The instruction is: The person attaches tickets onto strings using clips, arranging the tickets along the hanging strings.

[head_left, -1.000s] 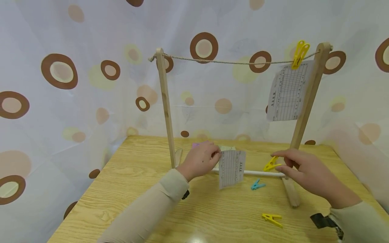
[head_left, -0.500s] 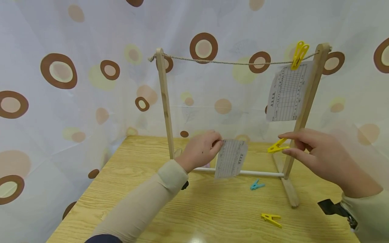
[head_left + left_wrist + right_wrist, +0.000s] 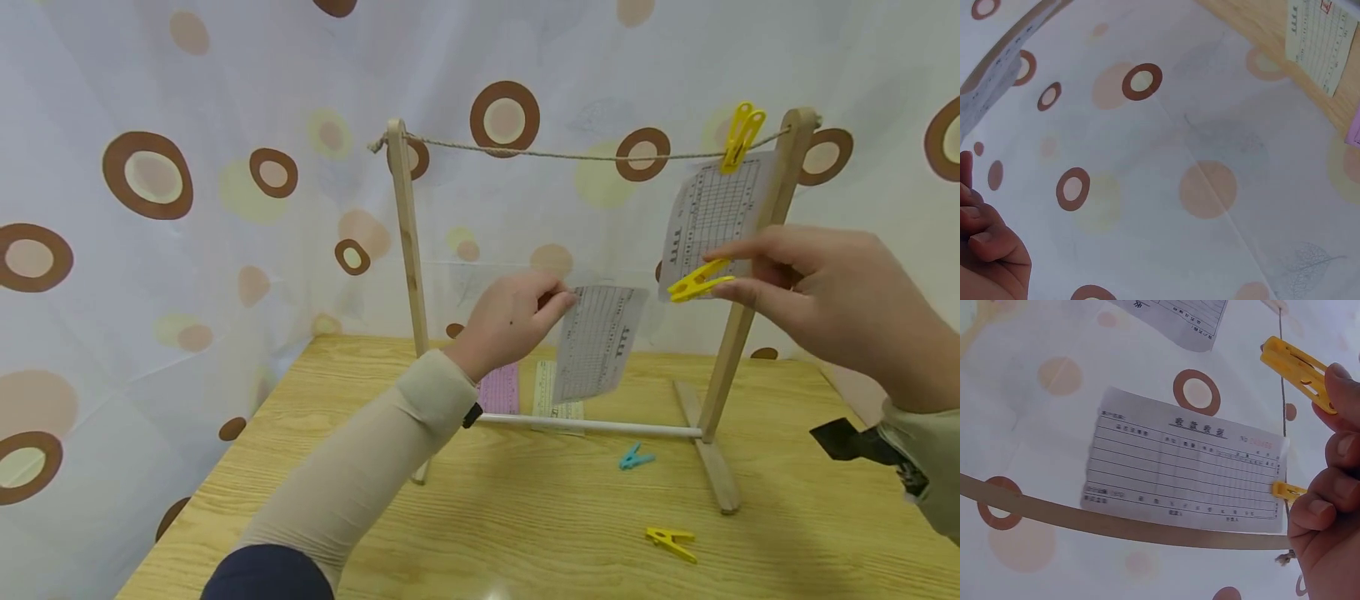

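Observation:
My left hand (image 3: 513,321) pinches a white printed receipt slip (image 3: 600,346) by its upper left corner; the slip hangs above the table, below the rope. Between thumb and fingertips, my right hand (image 3: 825,292) pinches a yellow clothespin (image 3: 693,283), its nose pointing left. Behind that hand, a second white receipt (image 3: 708,217) hangs from the rope (image 3: 540,152), clipped by another yellow clothespin (image 3: 741,137). In the right wrist view the hung receipt (image 3: 1185,469) shows its printed lines. The left wrist view catches only curled fingers (image 3: 991,244) and part of the slip.
A wooden frame with a left post (image 3: 407,233) and a right post (image 3: 772,200) carries the rope. A white bar (image 3: 630,428) joins them low down. On the table (image 3: 315,500) lie a blue clothespin (image 3: 635,457), a yellow clothespin (image 3: 671,542), a purple slip (image 3: 501,390) and a pale green slip (image 3: 544,387).
Both hands have risen from near the table, the left lifting the white receipt and the right carrying the yellow clothespin. The purple and green slips on the table have come into fuller view.

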A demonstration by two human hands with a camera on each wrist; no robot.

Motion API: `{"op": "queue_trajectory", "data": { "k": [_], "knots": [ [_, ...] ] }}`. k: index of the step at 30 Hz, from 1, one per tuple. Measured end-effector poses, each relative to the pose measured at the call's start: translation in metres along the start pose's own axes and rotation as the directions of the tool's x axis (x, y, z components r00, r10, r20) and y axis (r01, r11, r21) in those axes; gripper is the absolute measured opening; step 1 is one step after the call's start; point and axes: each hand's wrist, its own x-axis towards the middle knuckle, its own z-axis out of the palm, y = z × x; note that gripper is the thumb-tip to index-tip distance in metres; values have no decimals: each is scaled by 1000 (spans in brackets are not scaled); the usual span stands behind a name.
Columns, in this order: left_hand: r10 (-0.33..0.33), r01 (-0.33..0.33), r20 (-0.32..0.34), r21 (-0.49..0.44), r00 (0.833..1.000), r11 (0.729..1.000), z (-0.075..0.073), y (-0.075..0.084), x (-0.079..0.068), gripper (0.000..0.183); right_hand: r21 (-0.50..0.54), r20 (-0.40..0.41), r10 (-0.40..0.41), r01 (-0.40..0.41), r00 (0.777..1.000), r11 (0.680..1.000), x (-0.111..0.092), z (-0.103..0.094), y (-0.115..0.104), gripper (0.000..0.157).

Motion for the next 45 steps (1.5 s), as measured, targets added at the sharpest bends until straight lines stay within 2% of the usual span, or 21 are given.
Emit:
{"op": "queue_trajectory", "data": {
  "k": [4,10,16,23,26,33,38,45],
  "knots": [
    [31,-32,-44,-22,999,999,-7,4,12,20,-35,-7,23,-24,1000,999,15,-11,-3,24],
    [29,-33,-75,-41,997,999,-18,9,30,18,-59,-5,51,-51,999,997,39,-24,-3,12],
    [30,-33,-95,-36,995,999,-26,11,48,21,-76,28,110,-108,994,991,71,-35,-5,21],
    [-43,36,-104,-74,994,997,-36,11,63,26,-153,55,53,-44,997,987,111,-44,-9,26],
    [-77,66,-113,-97,991,993,-41,10,69,27,-173,99,54,-36,994,984,123,-44,-10,28],
    [-155,148,-66,-101,986,984,-47,11,82,27,-138,190,105,-79,976,987,139,-38,-9,31],
    [-146,139,-55,-111,988,984,-47,11,88,27,-145,212,106,-76,971,987,143,-34,-8,29],
    [-140,129,-50,-179,989,975,-48,11,91,28,-182,260,101,-54,960,982,148,-30,-9,24]
  ]
}}
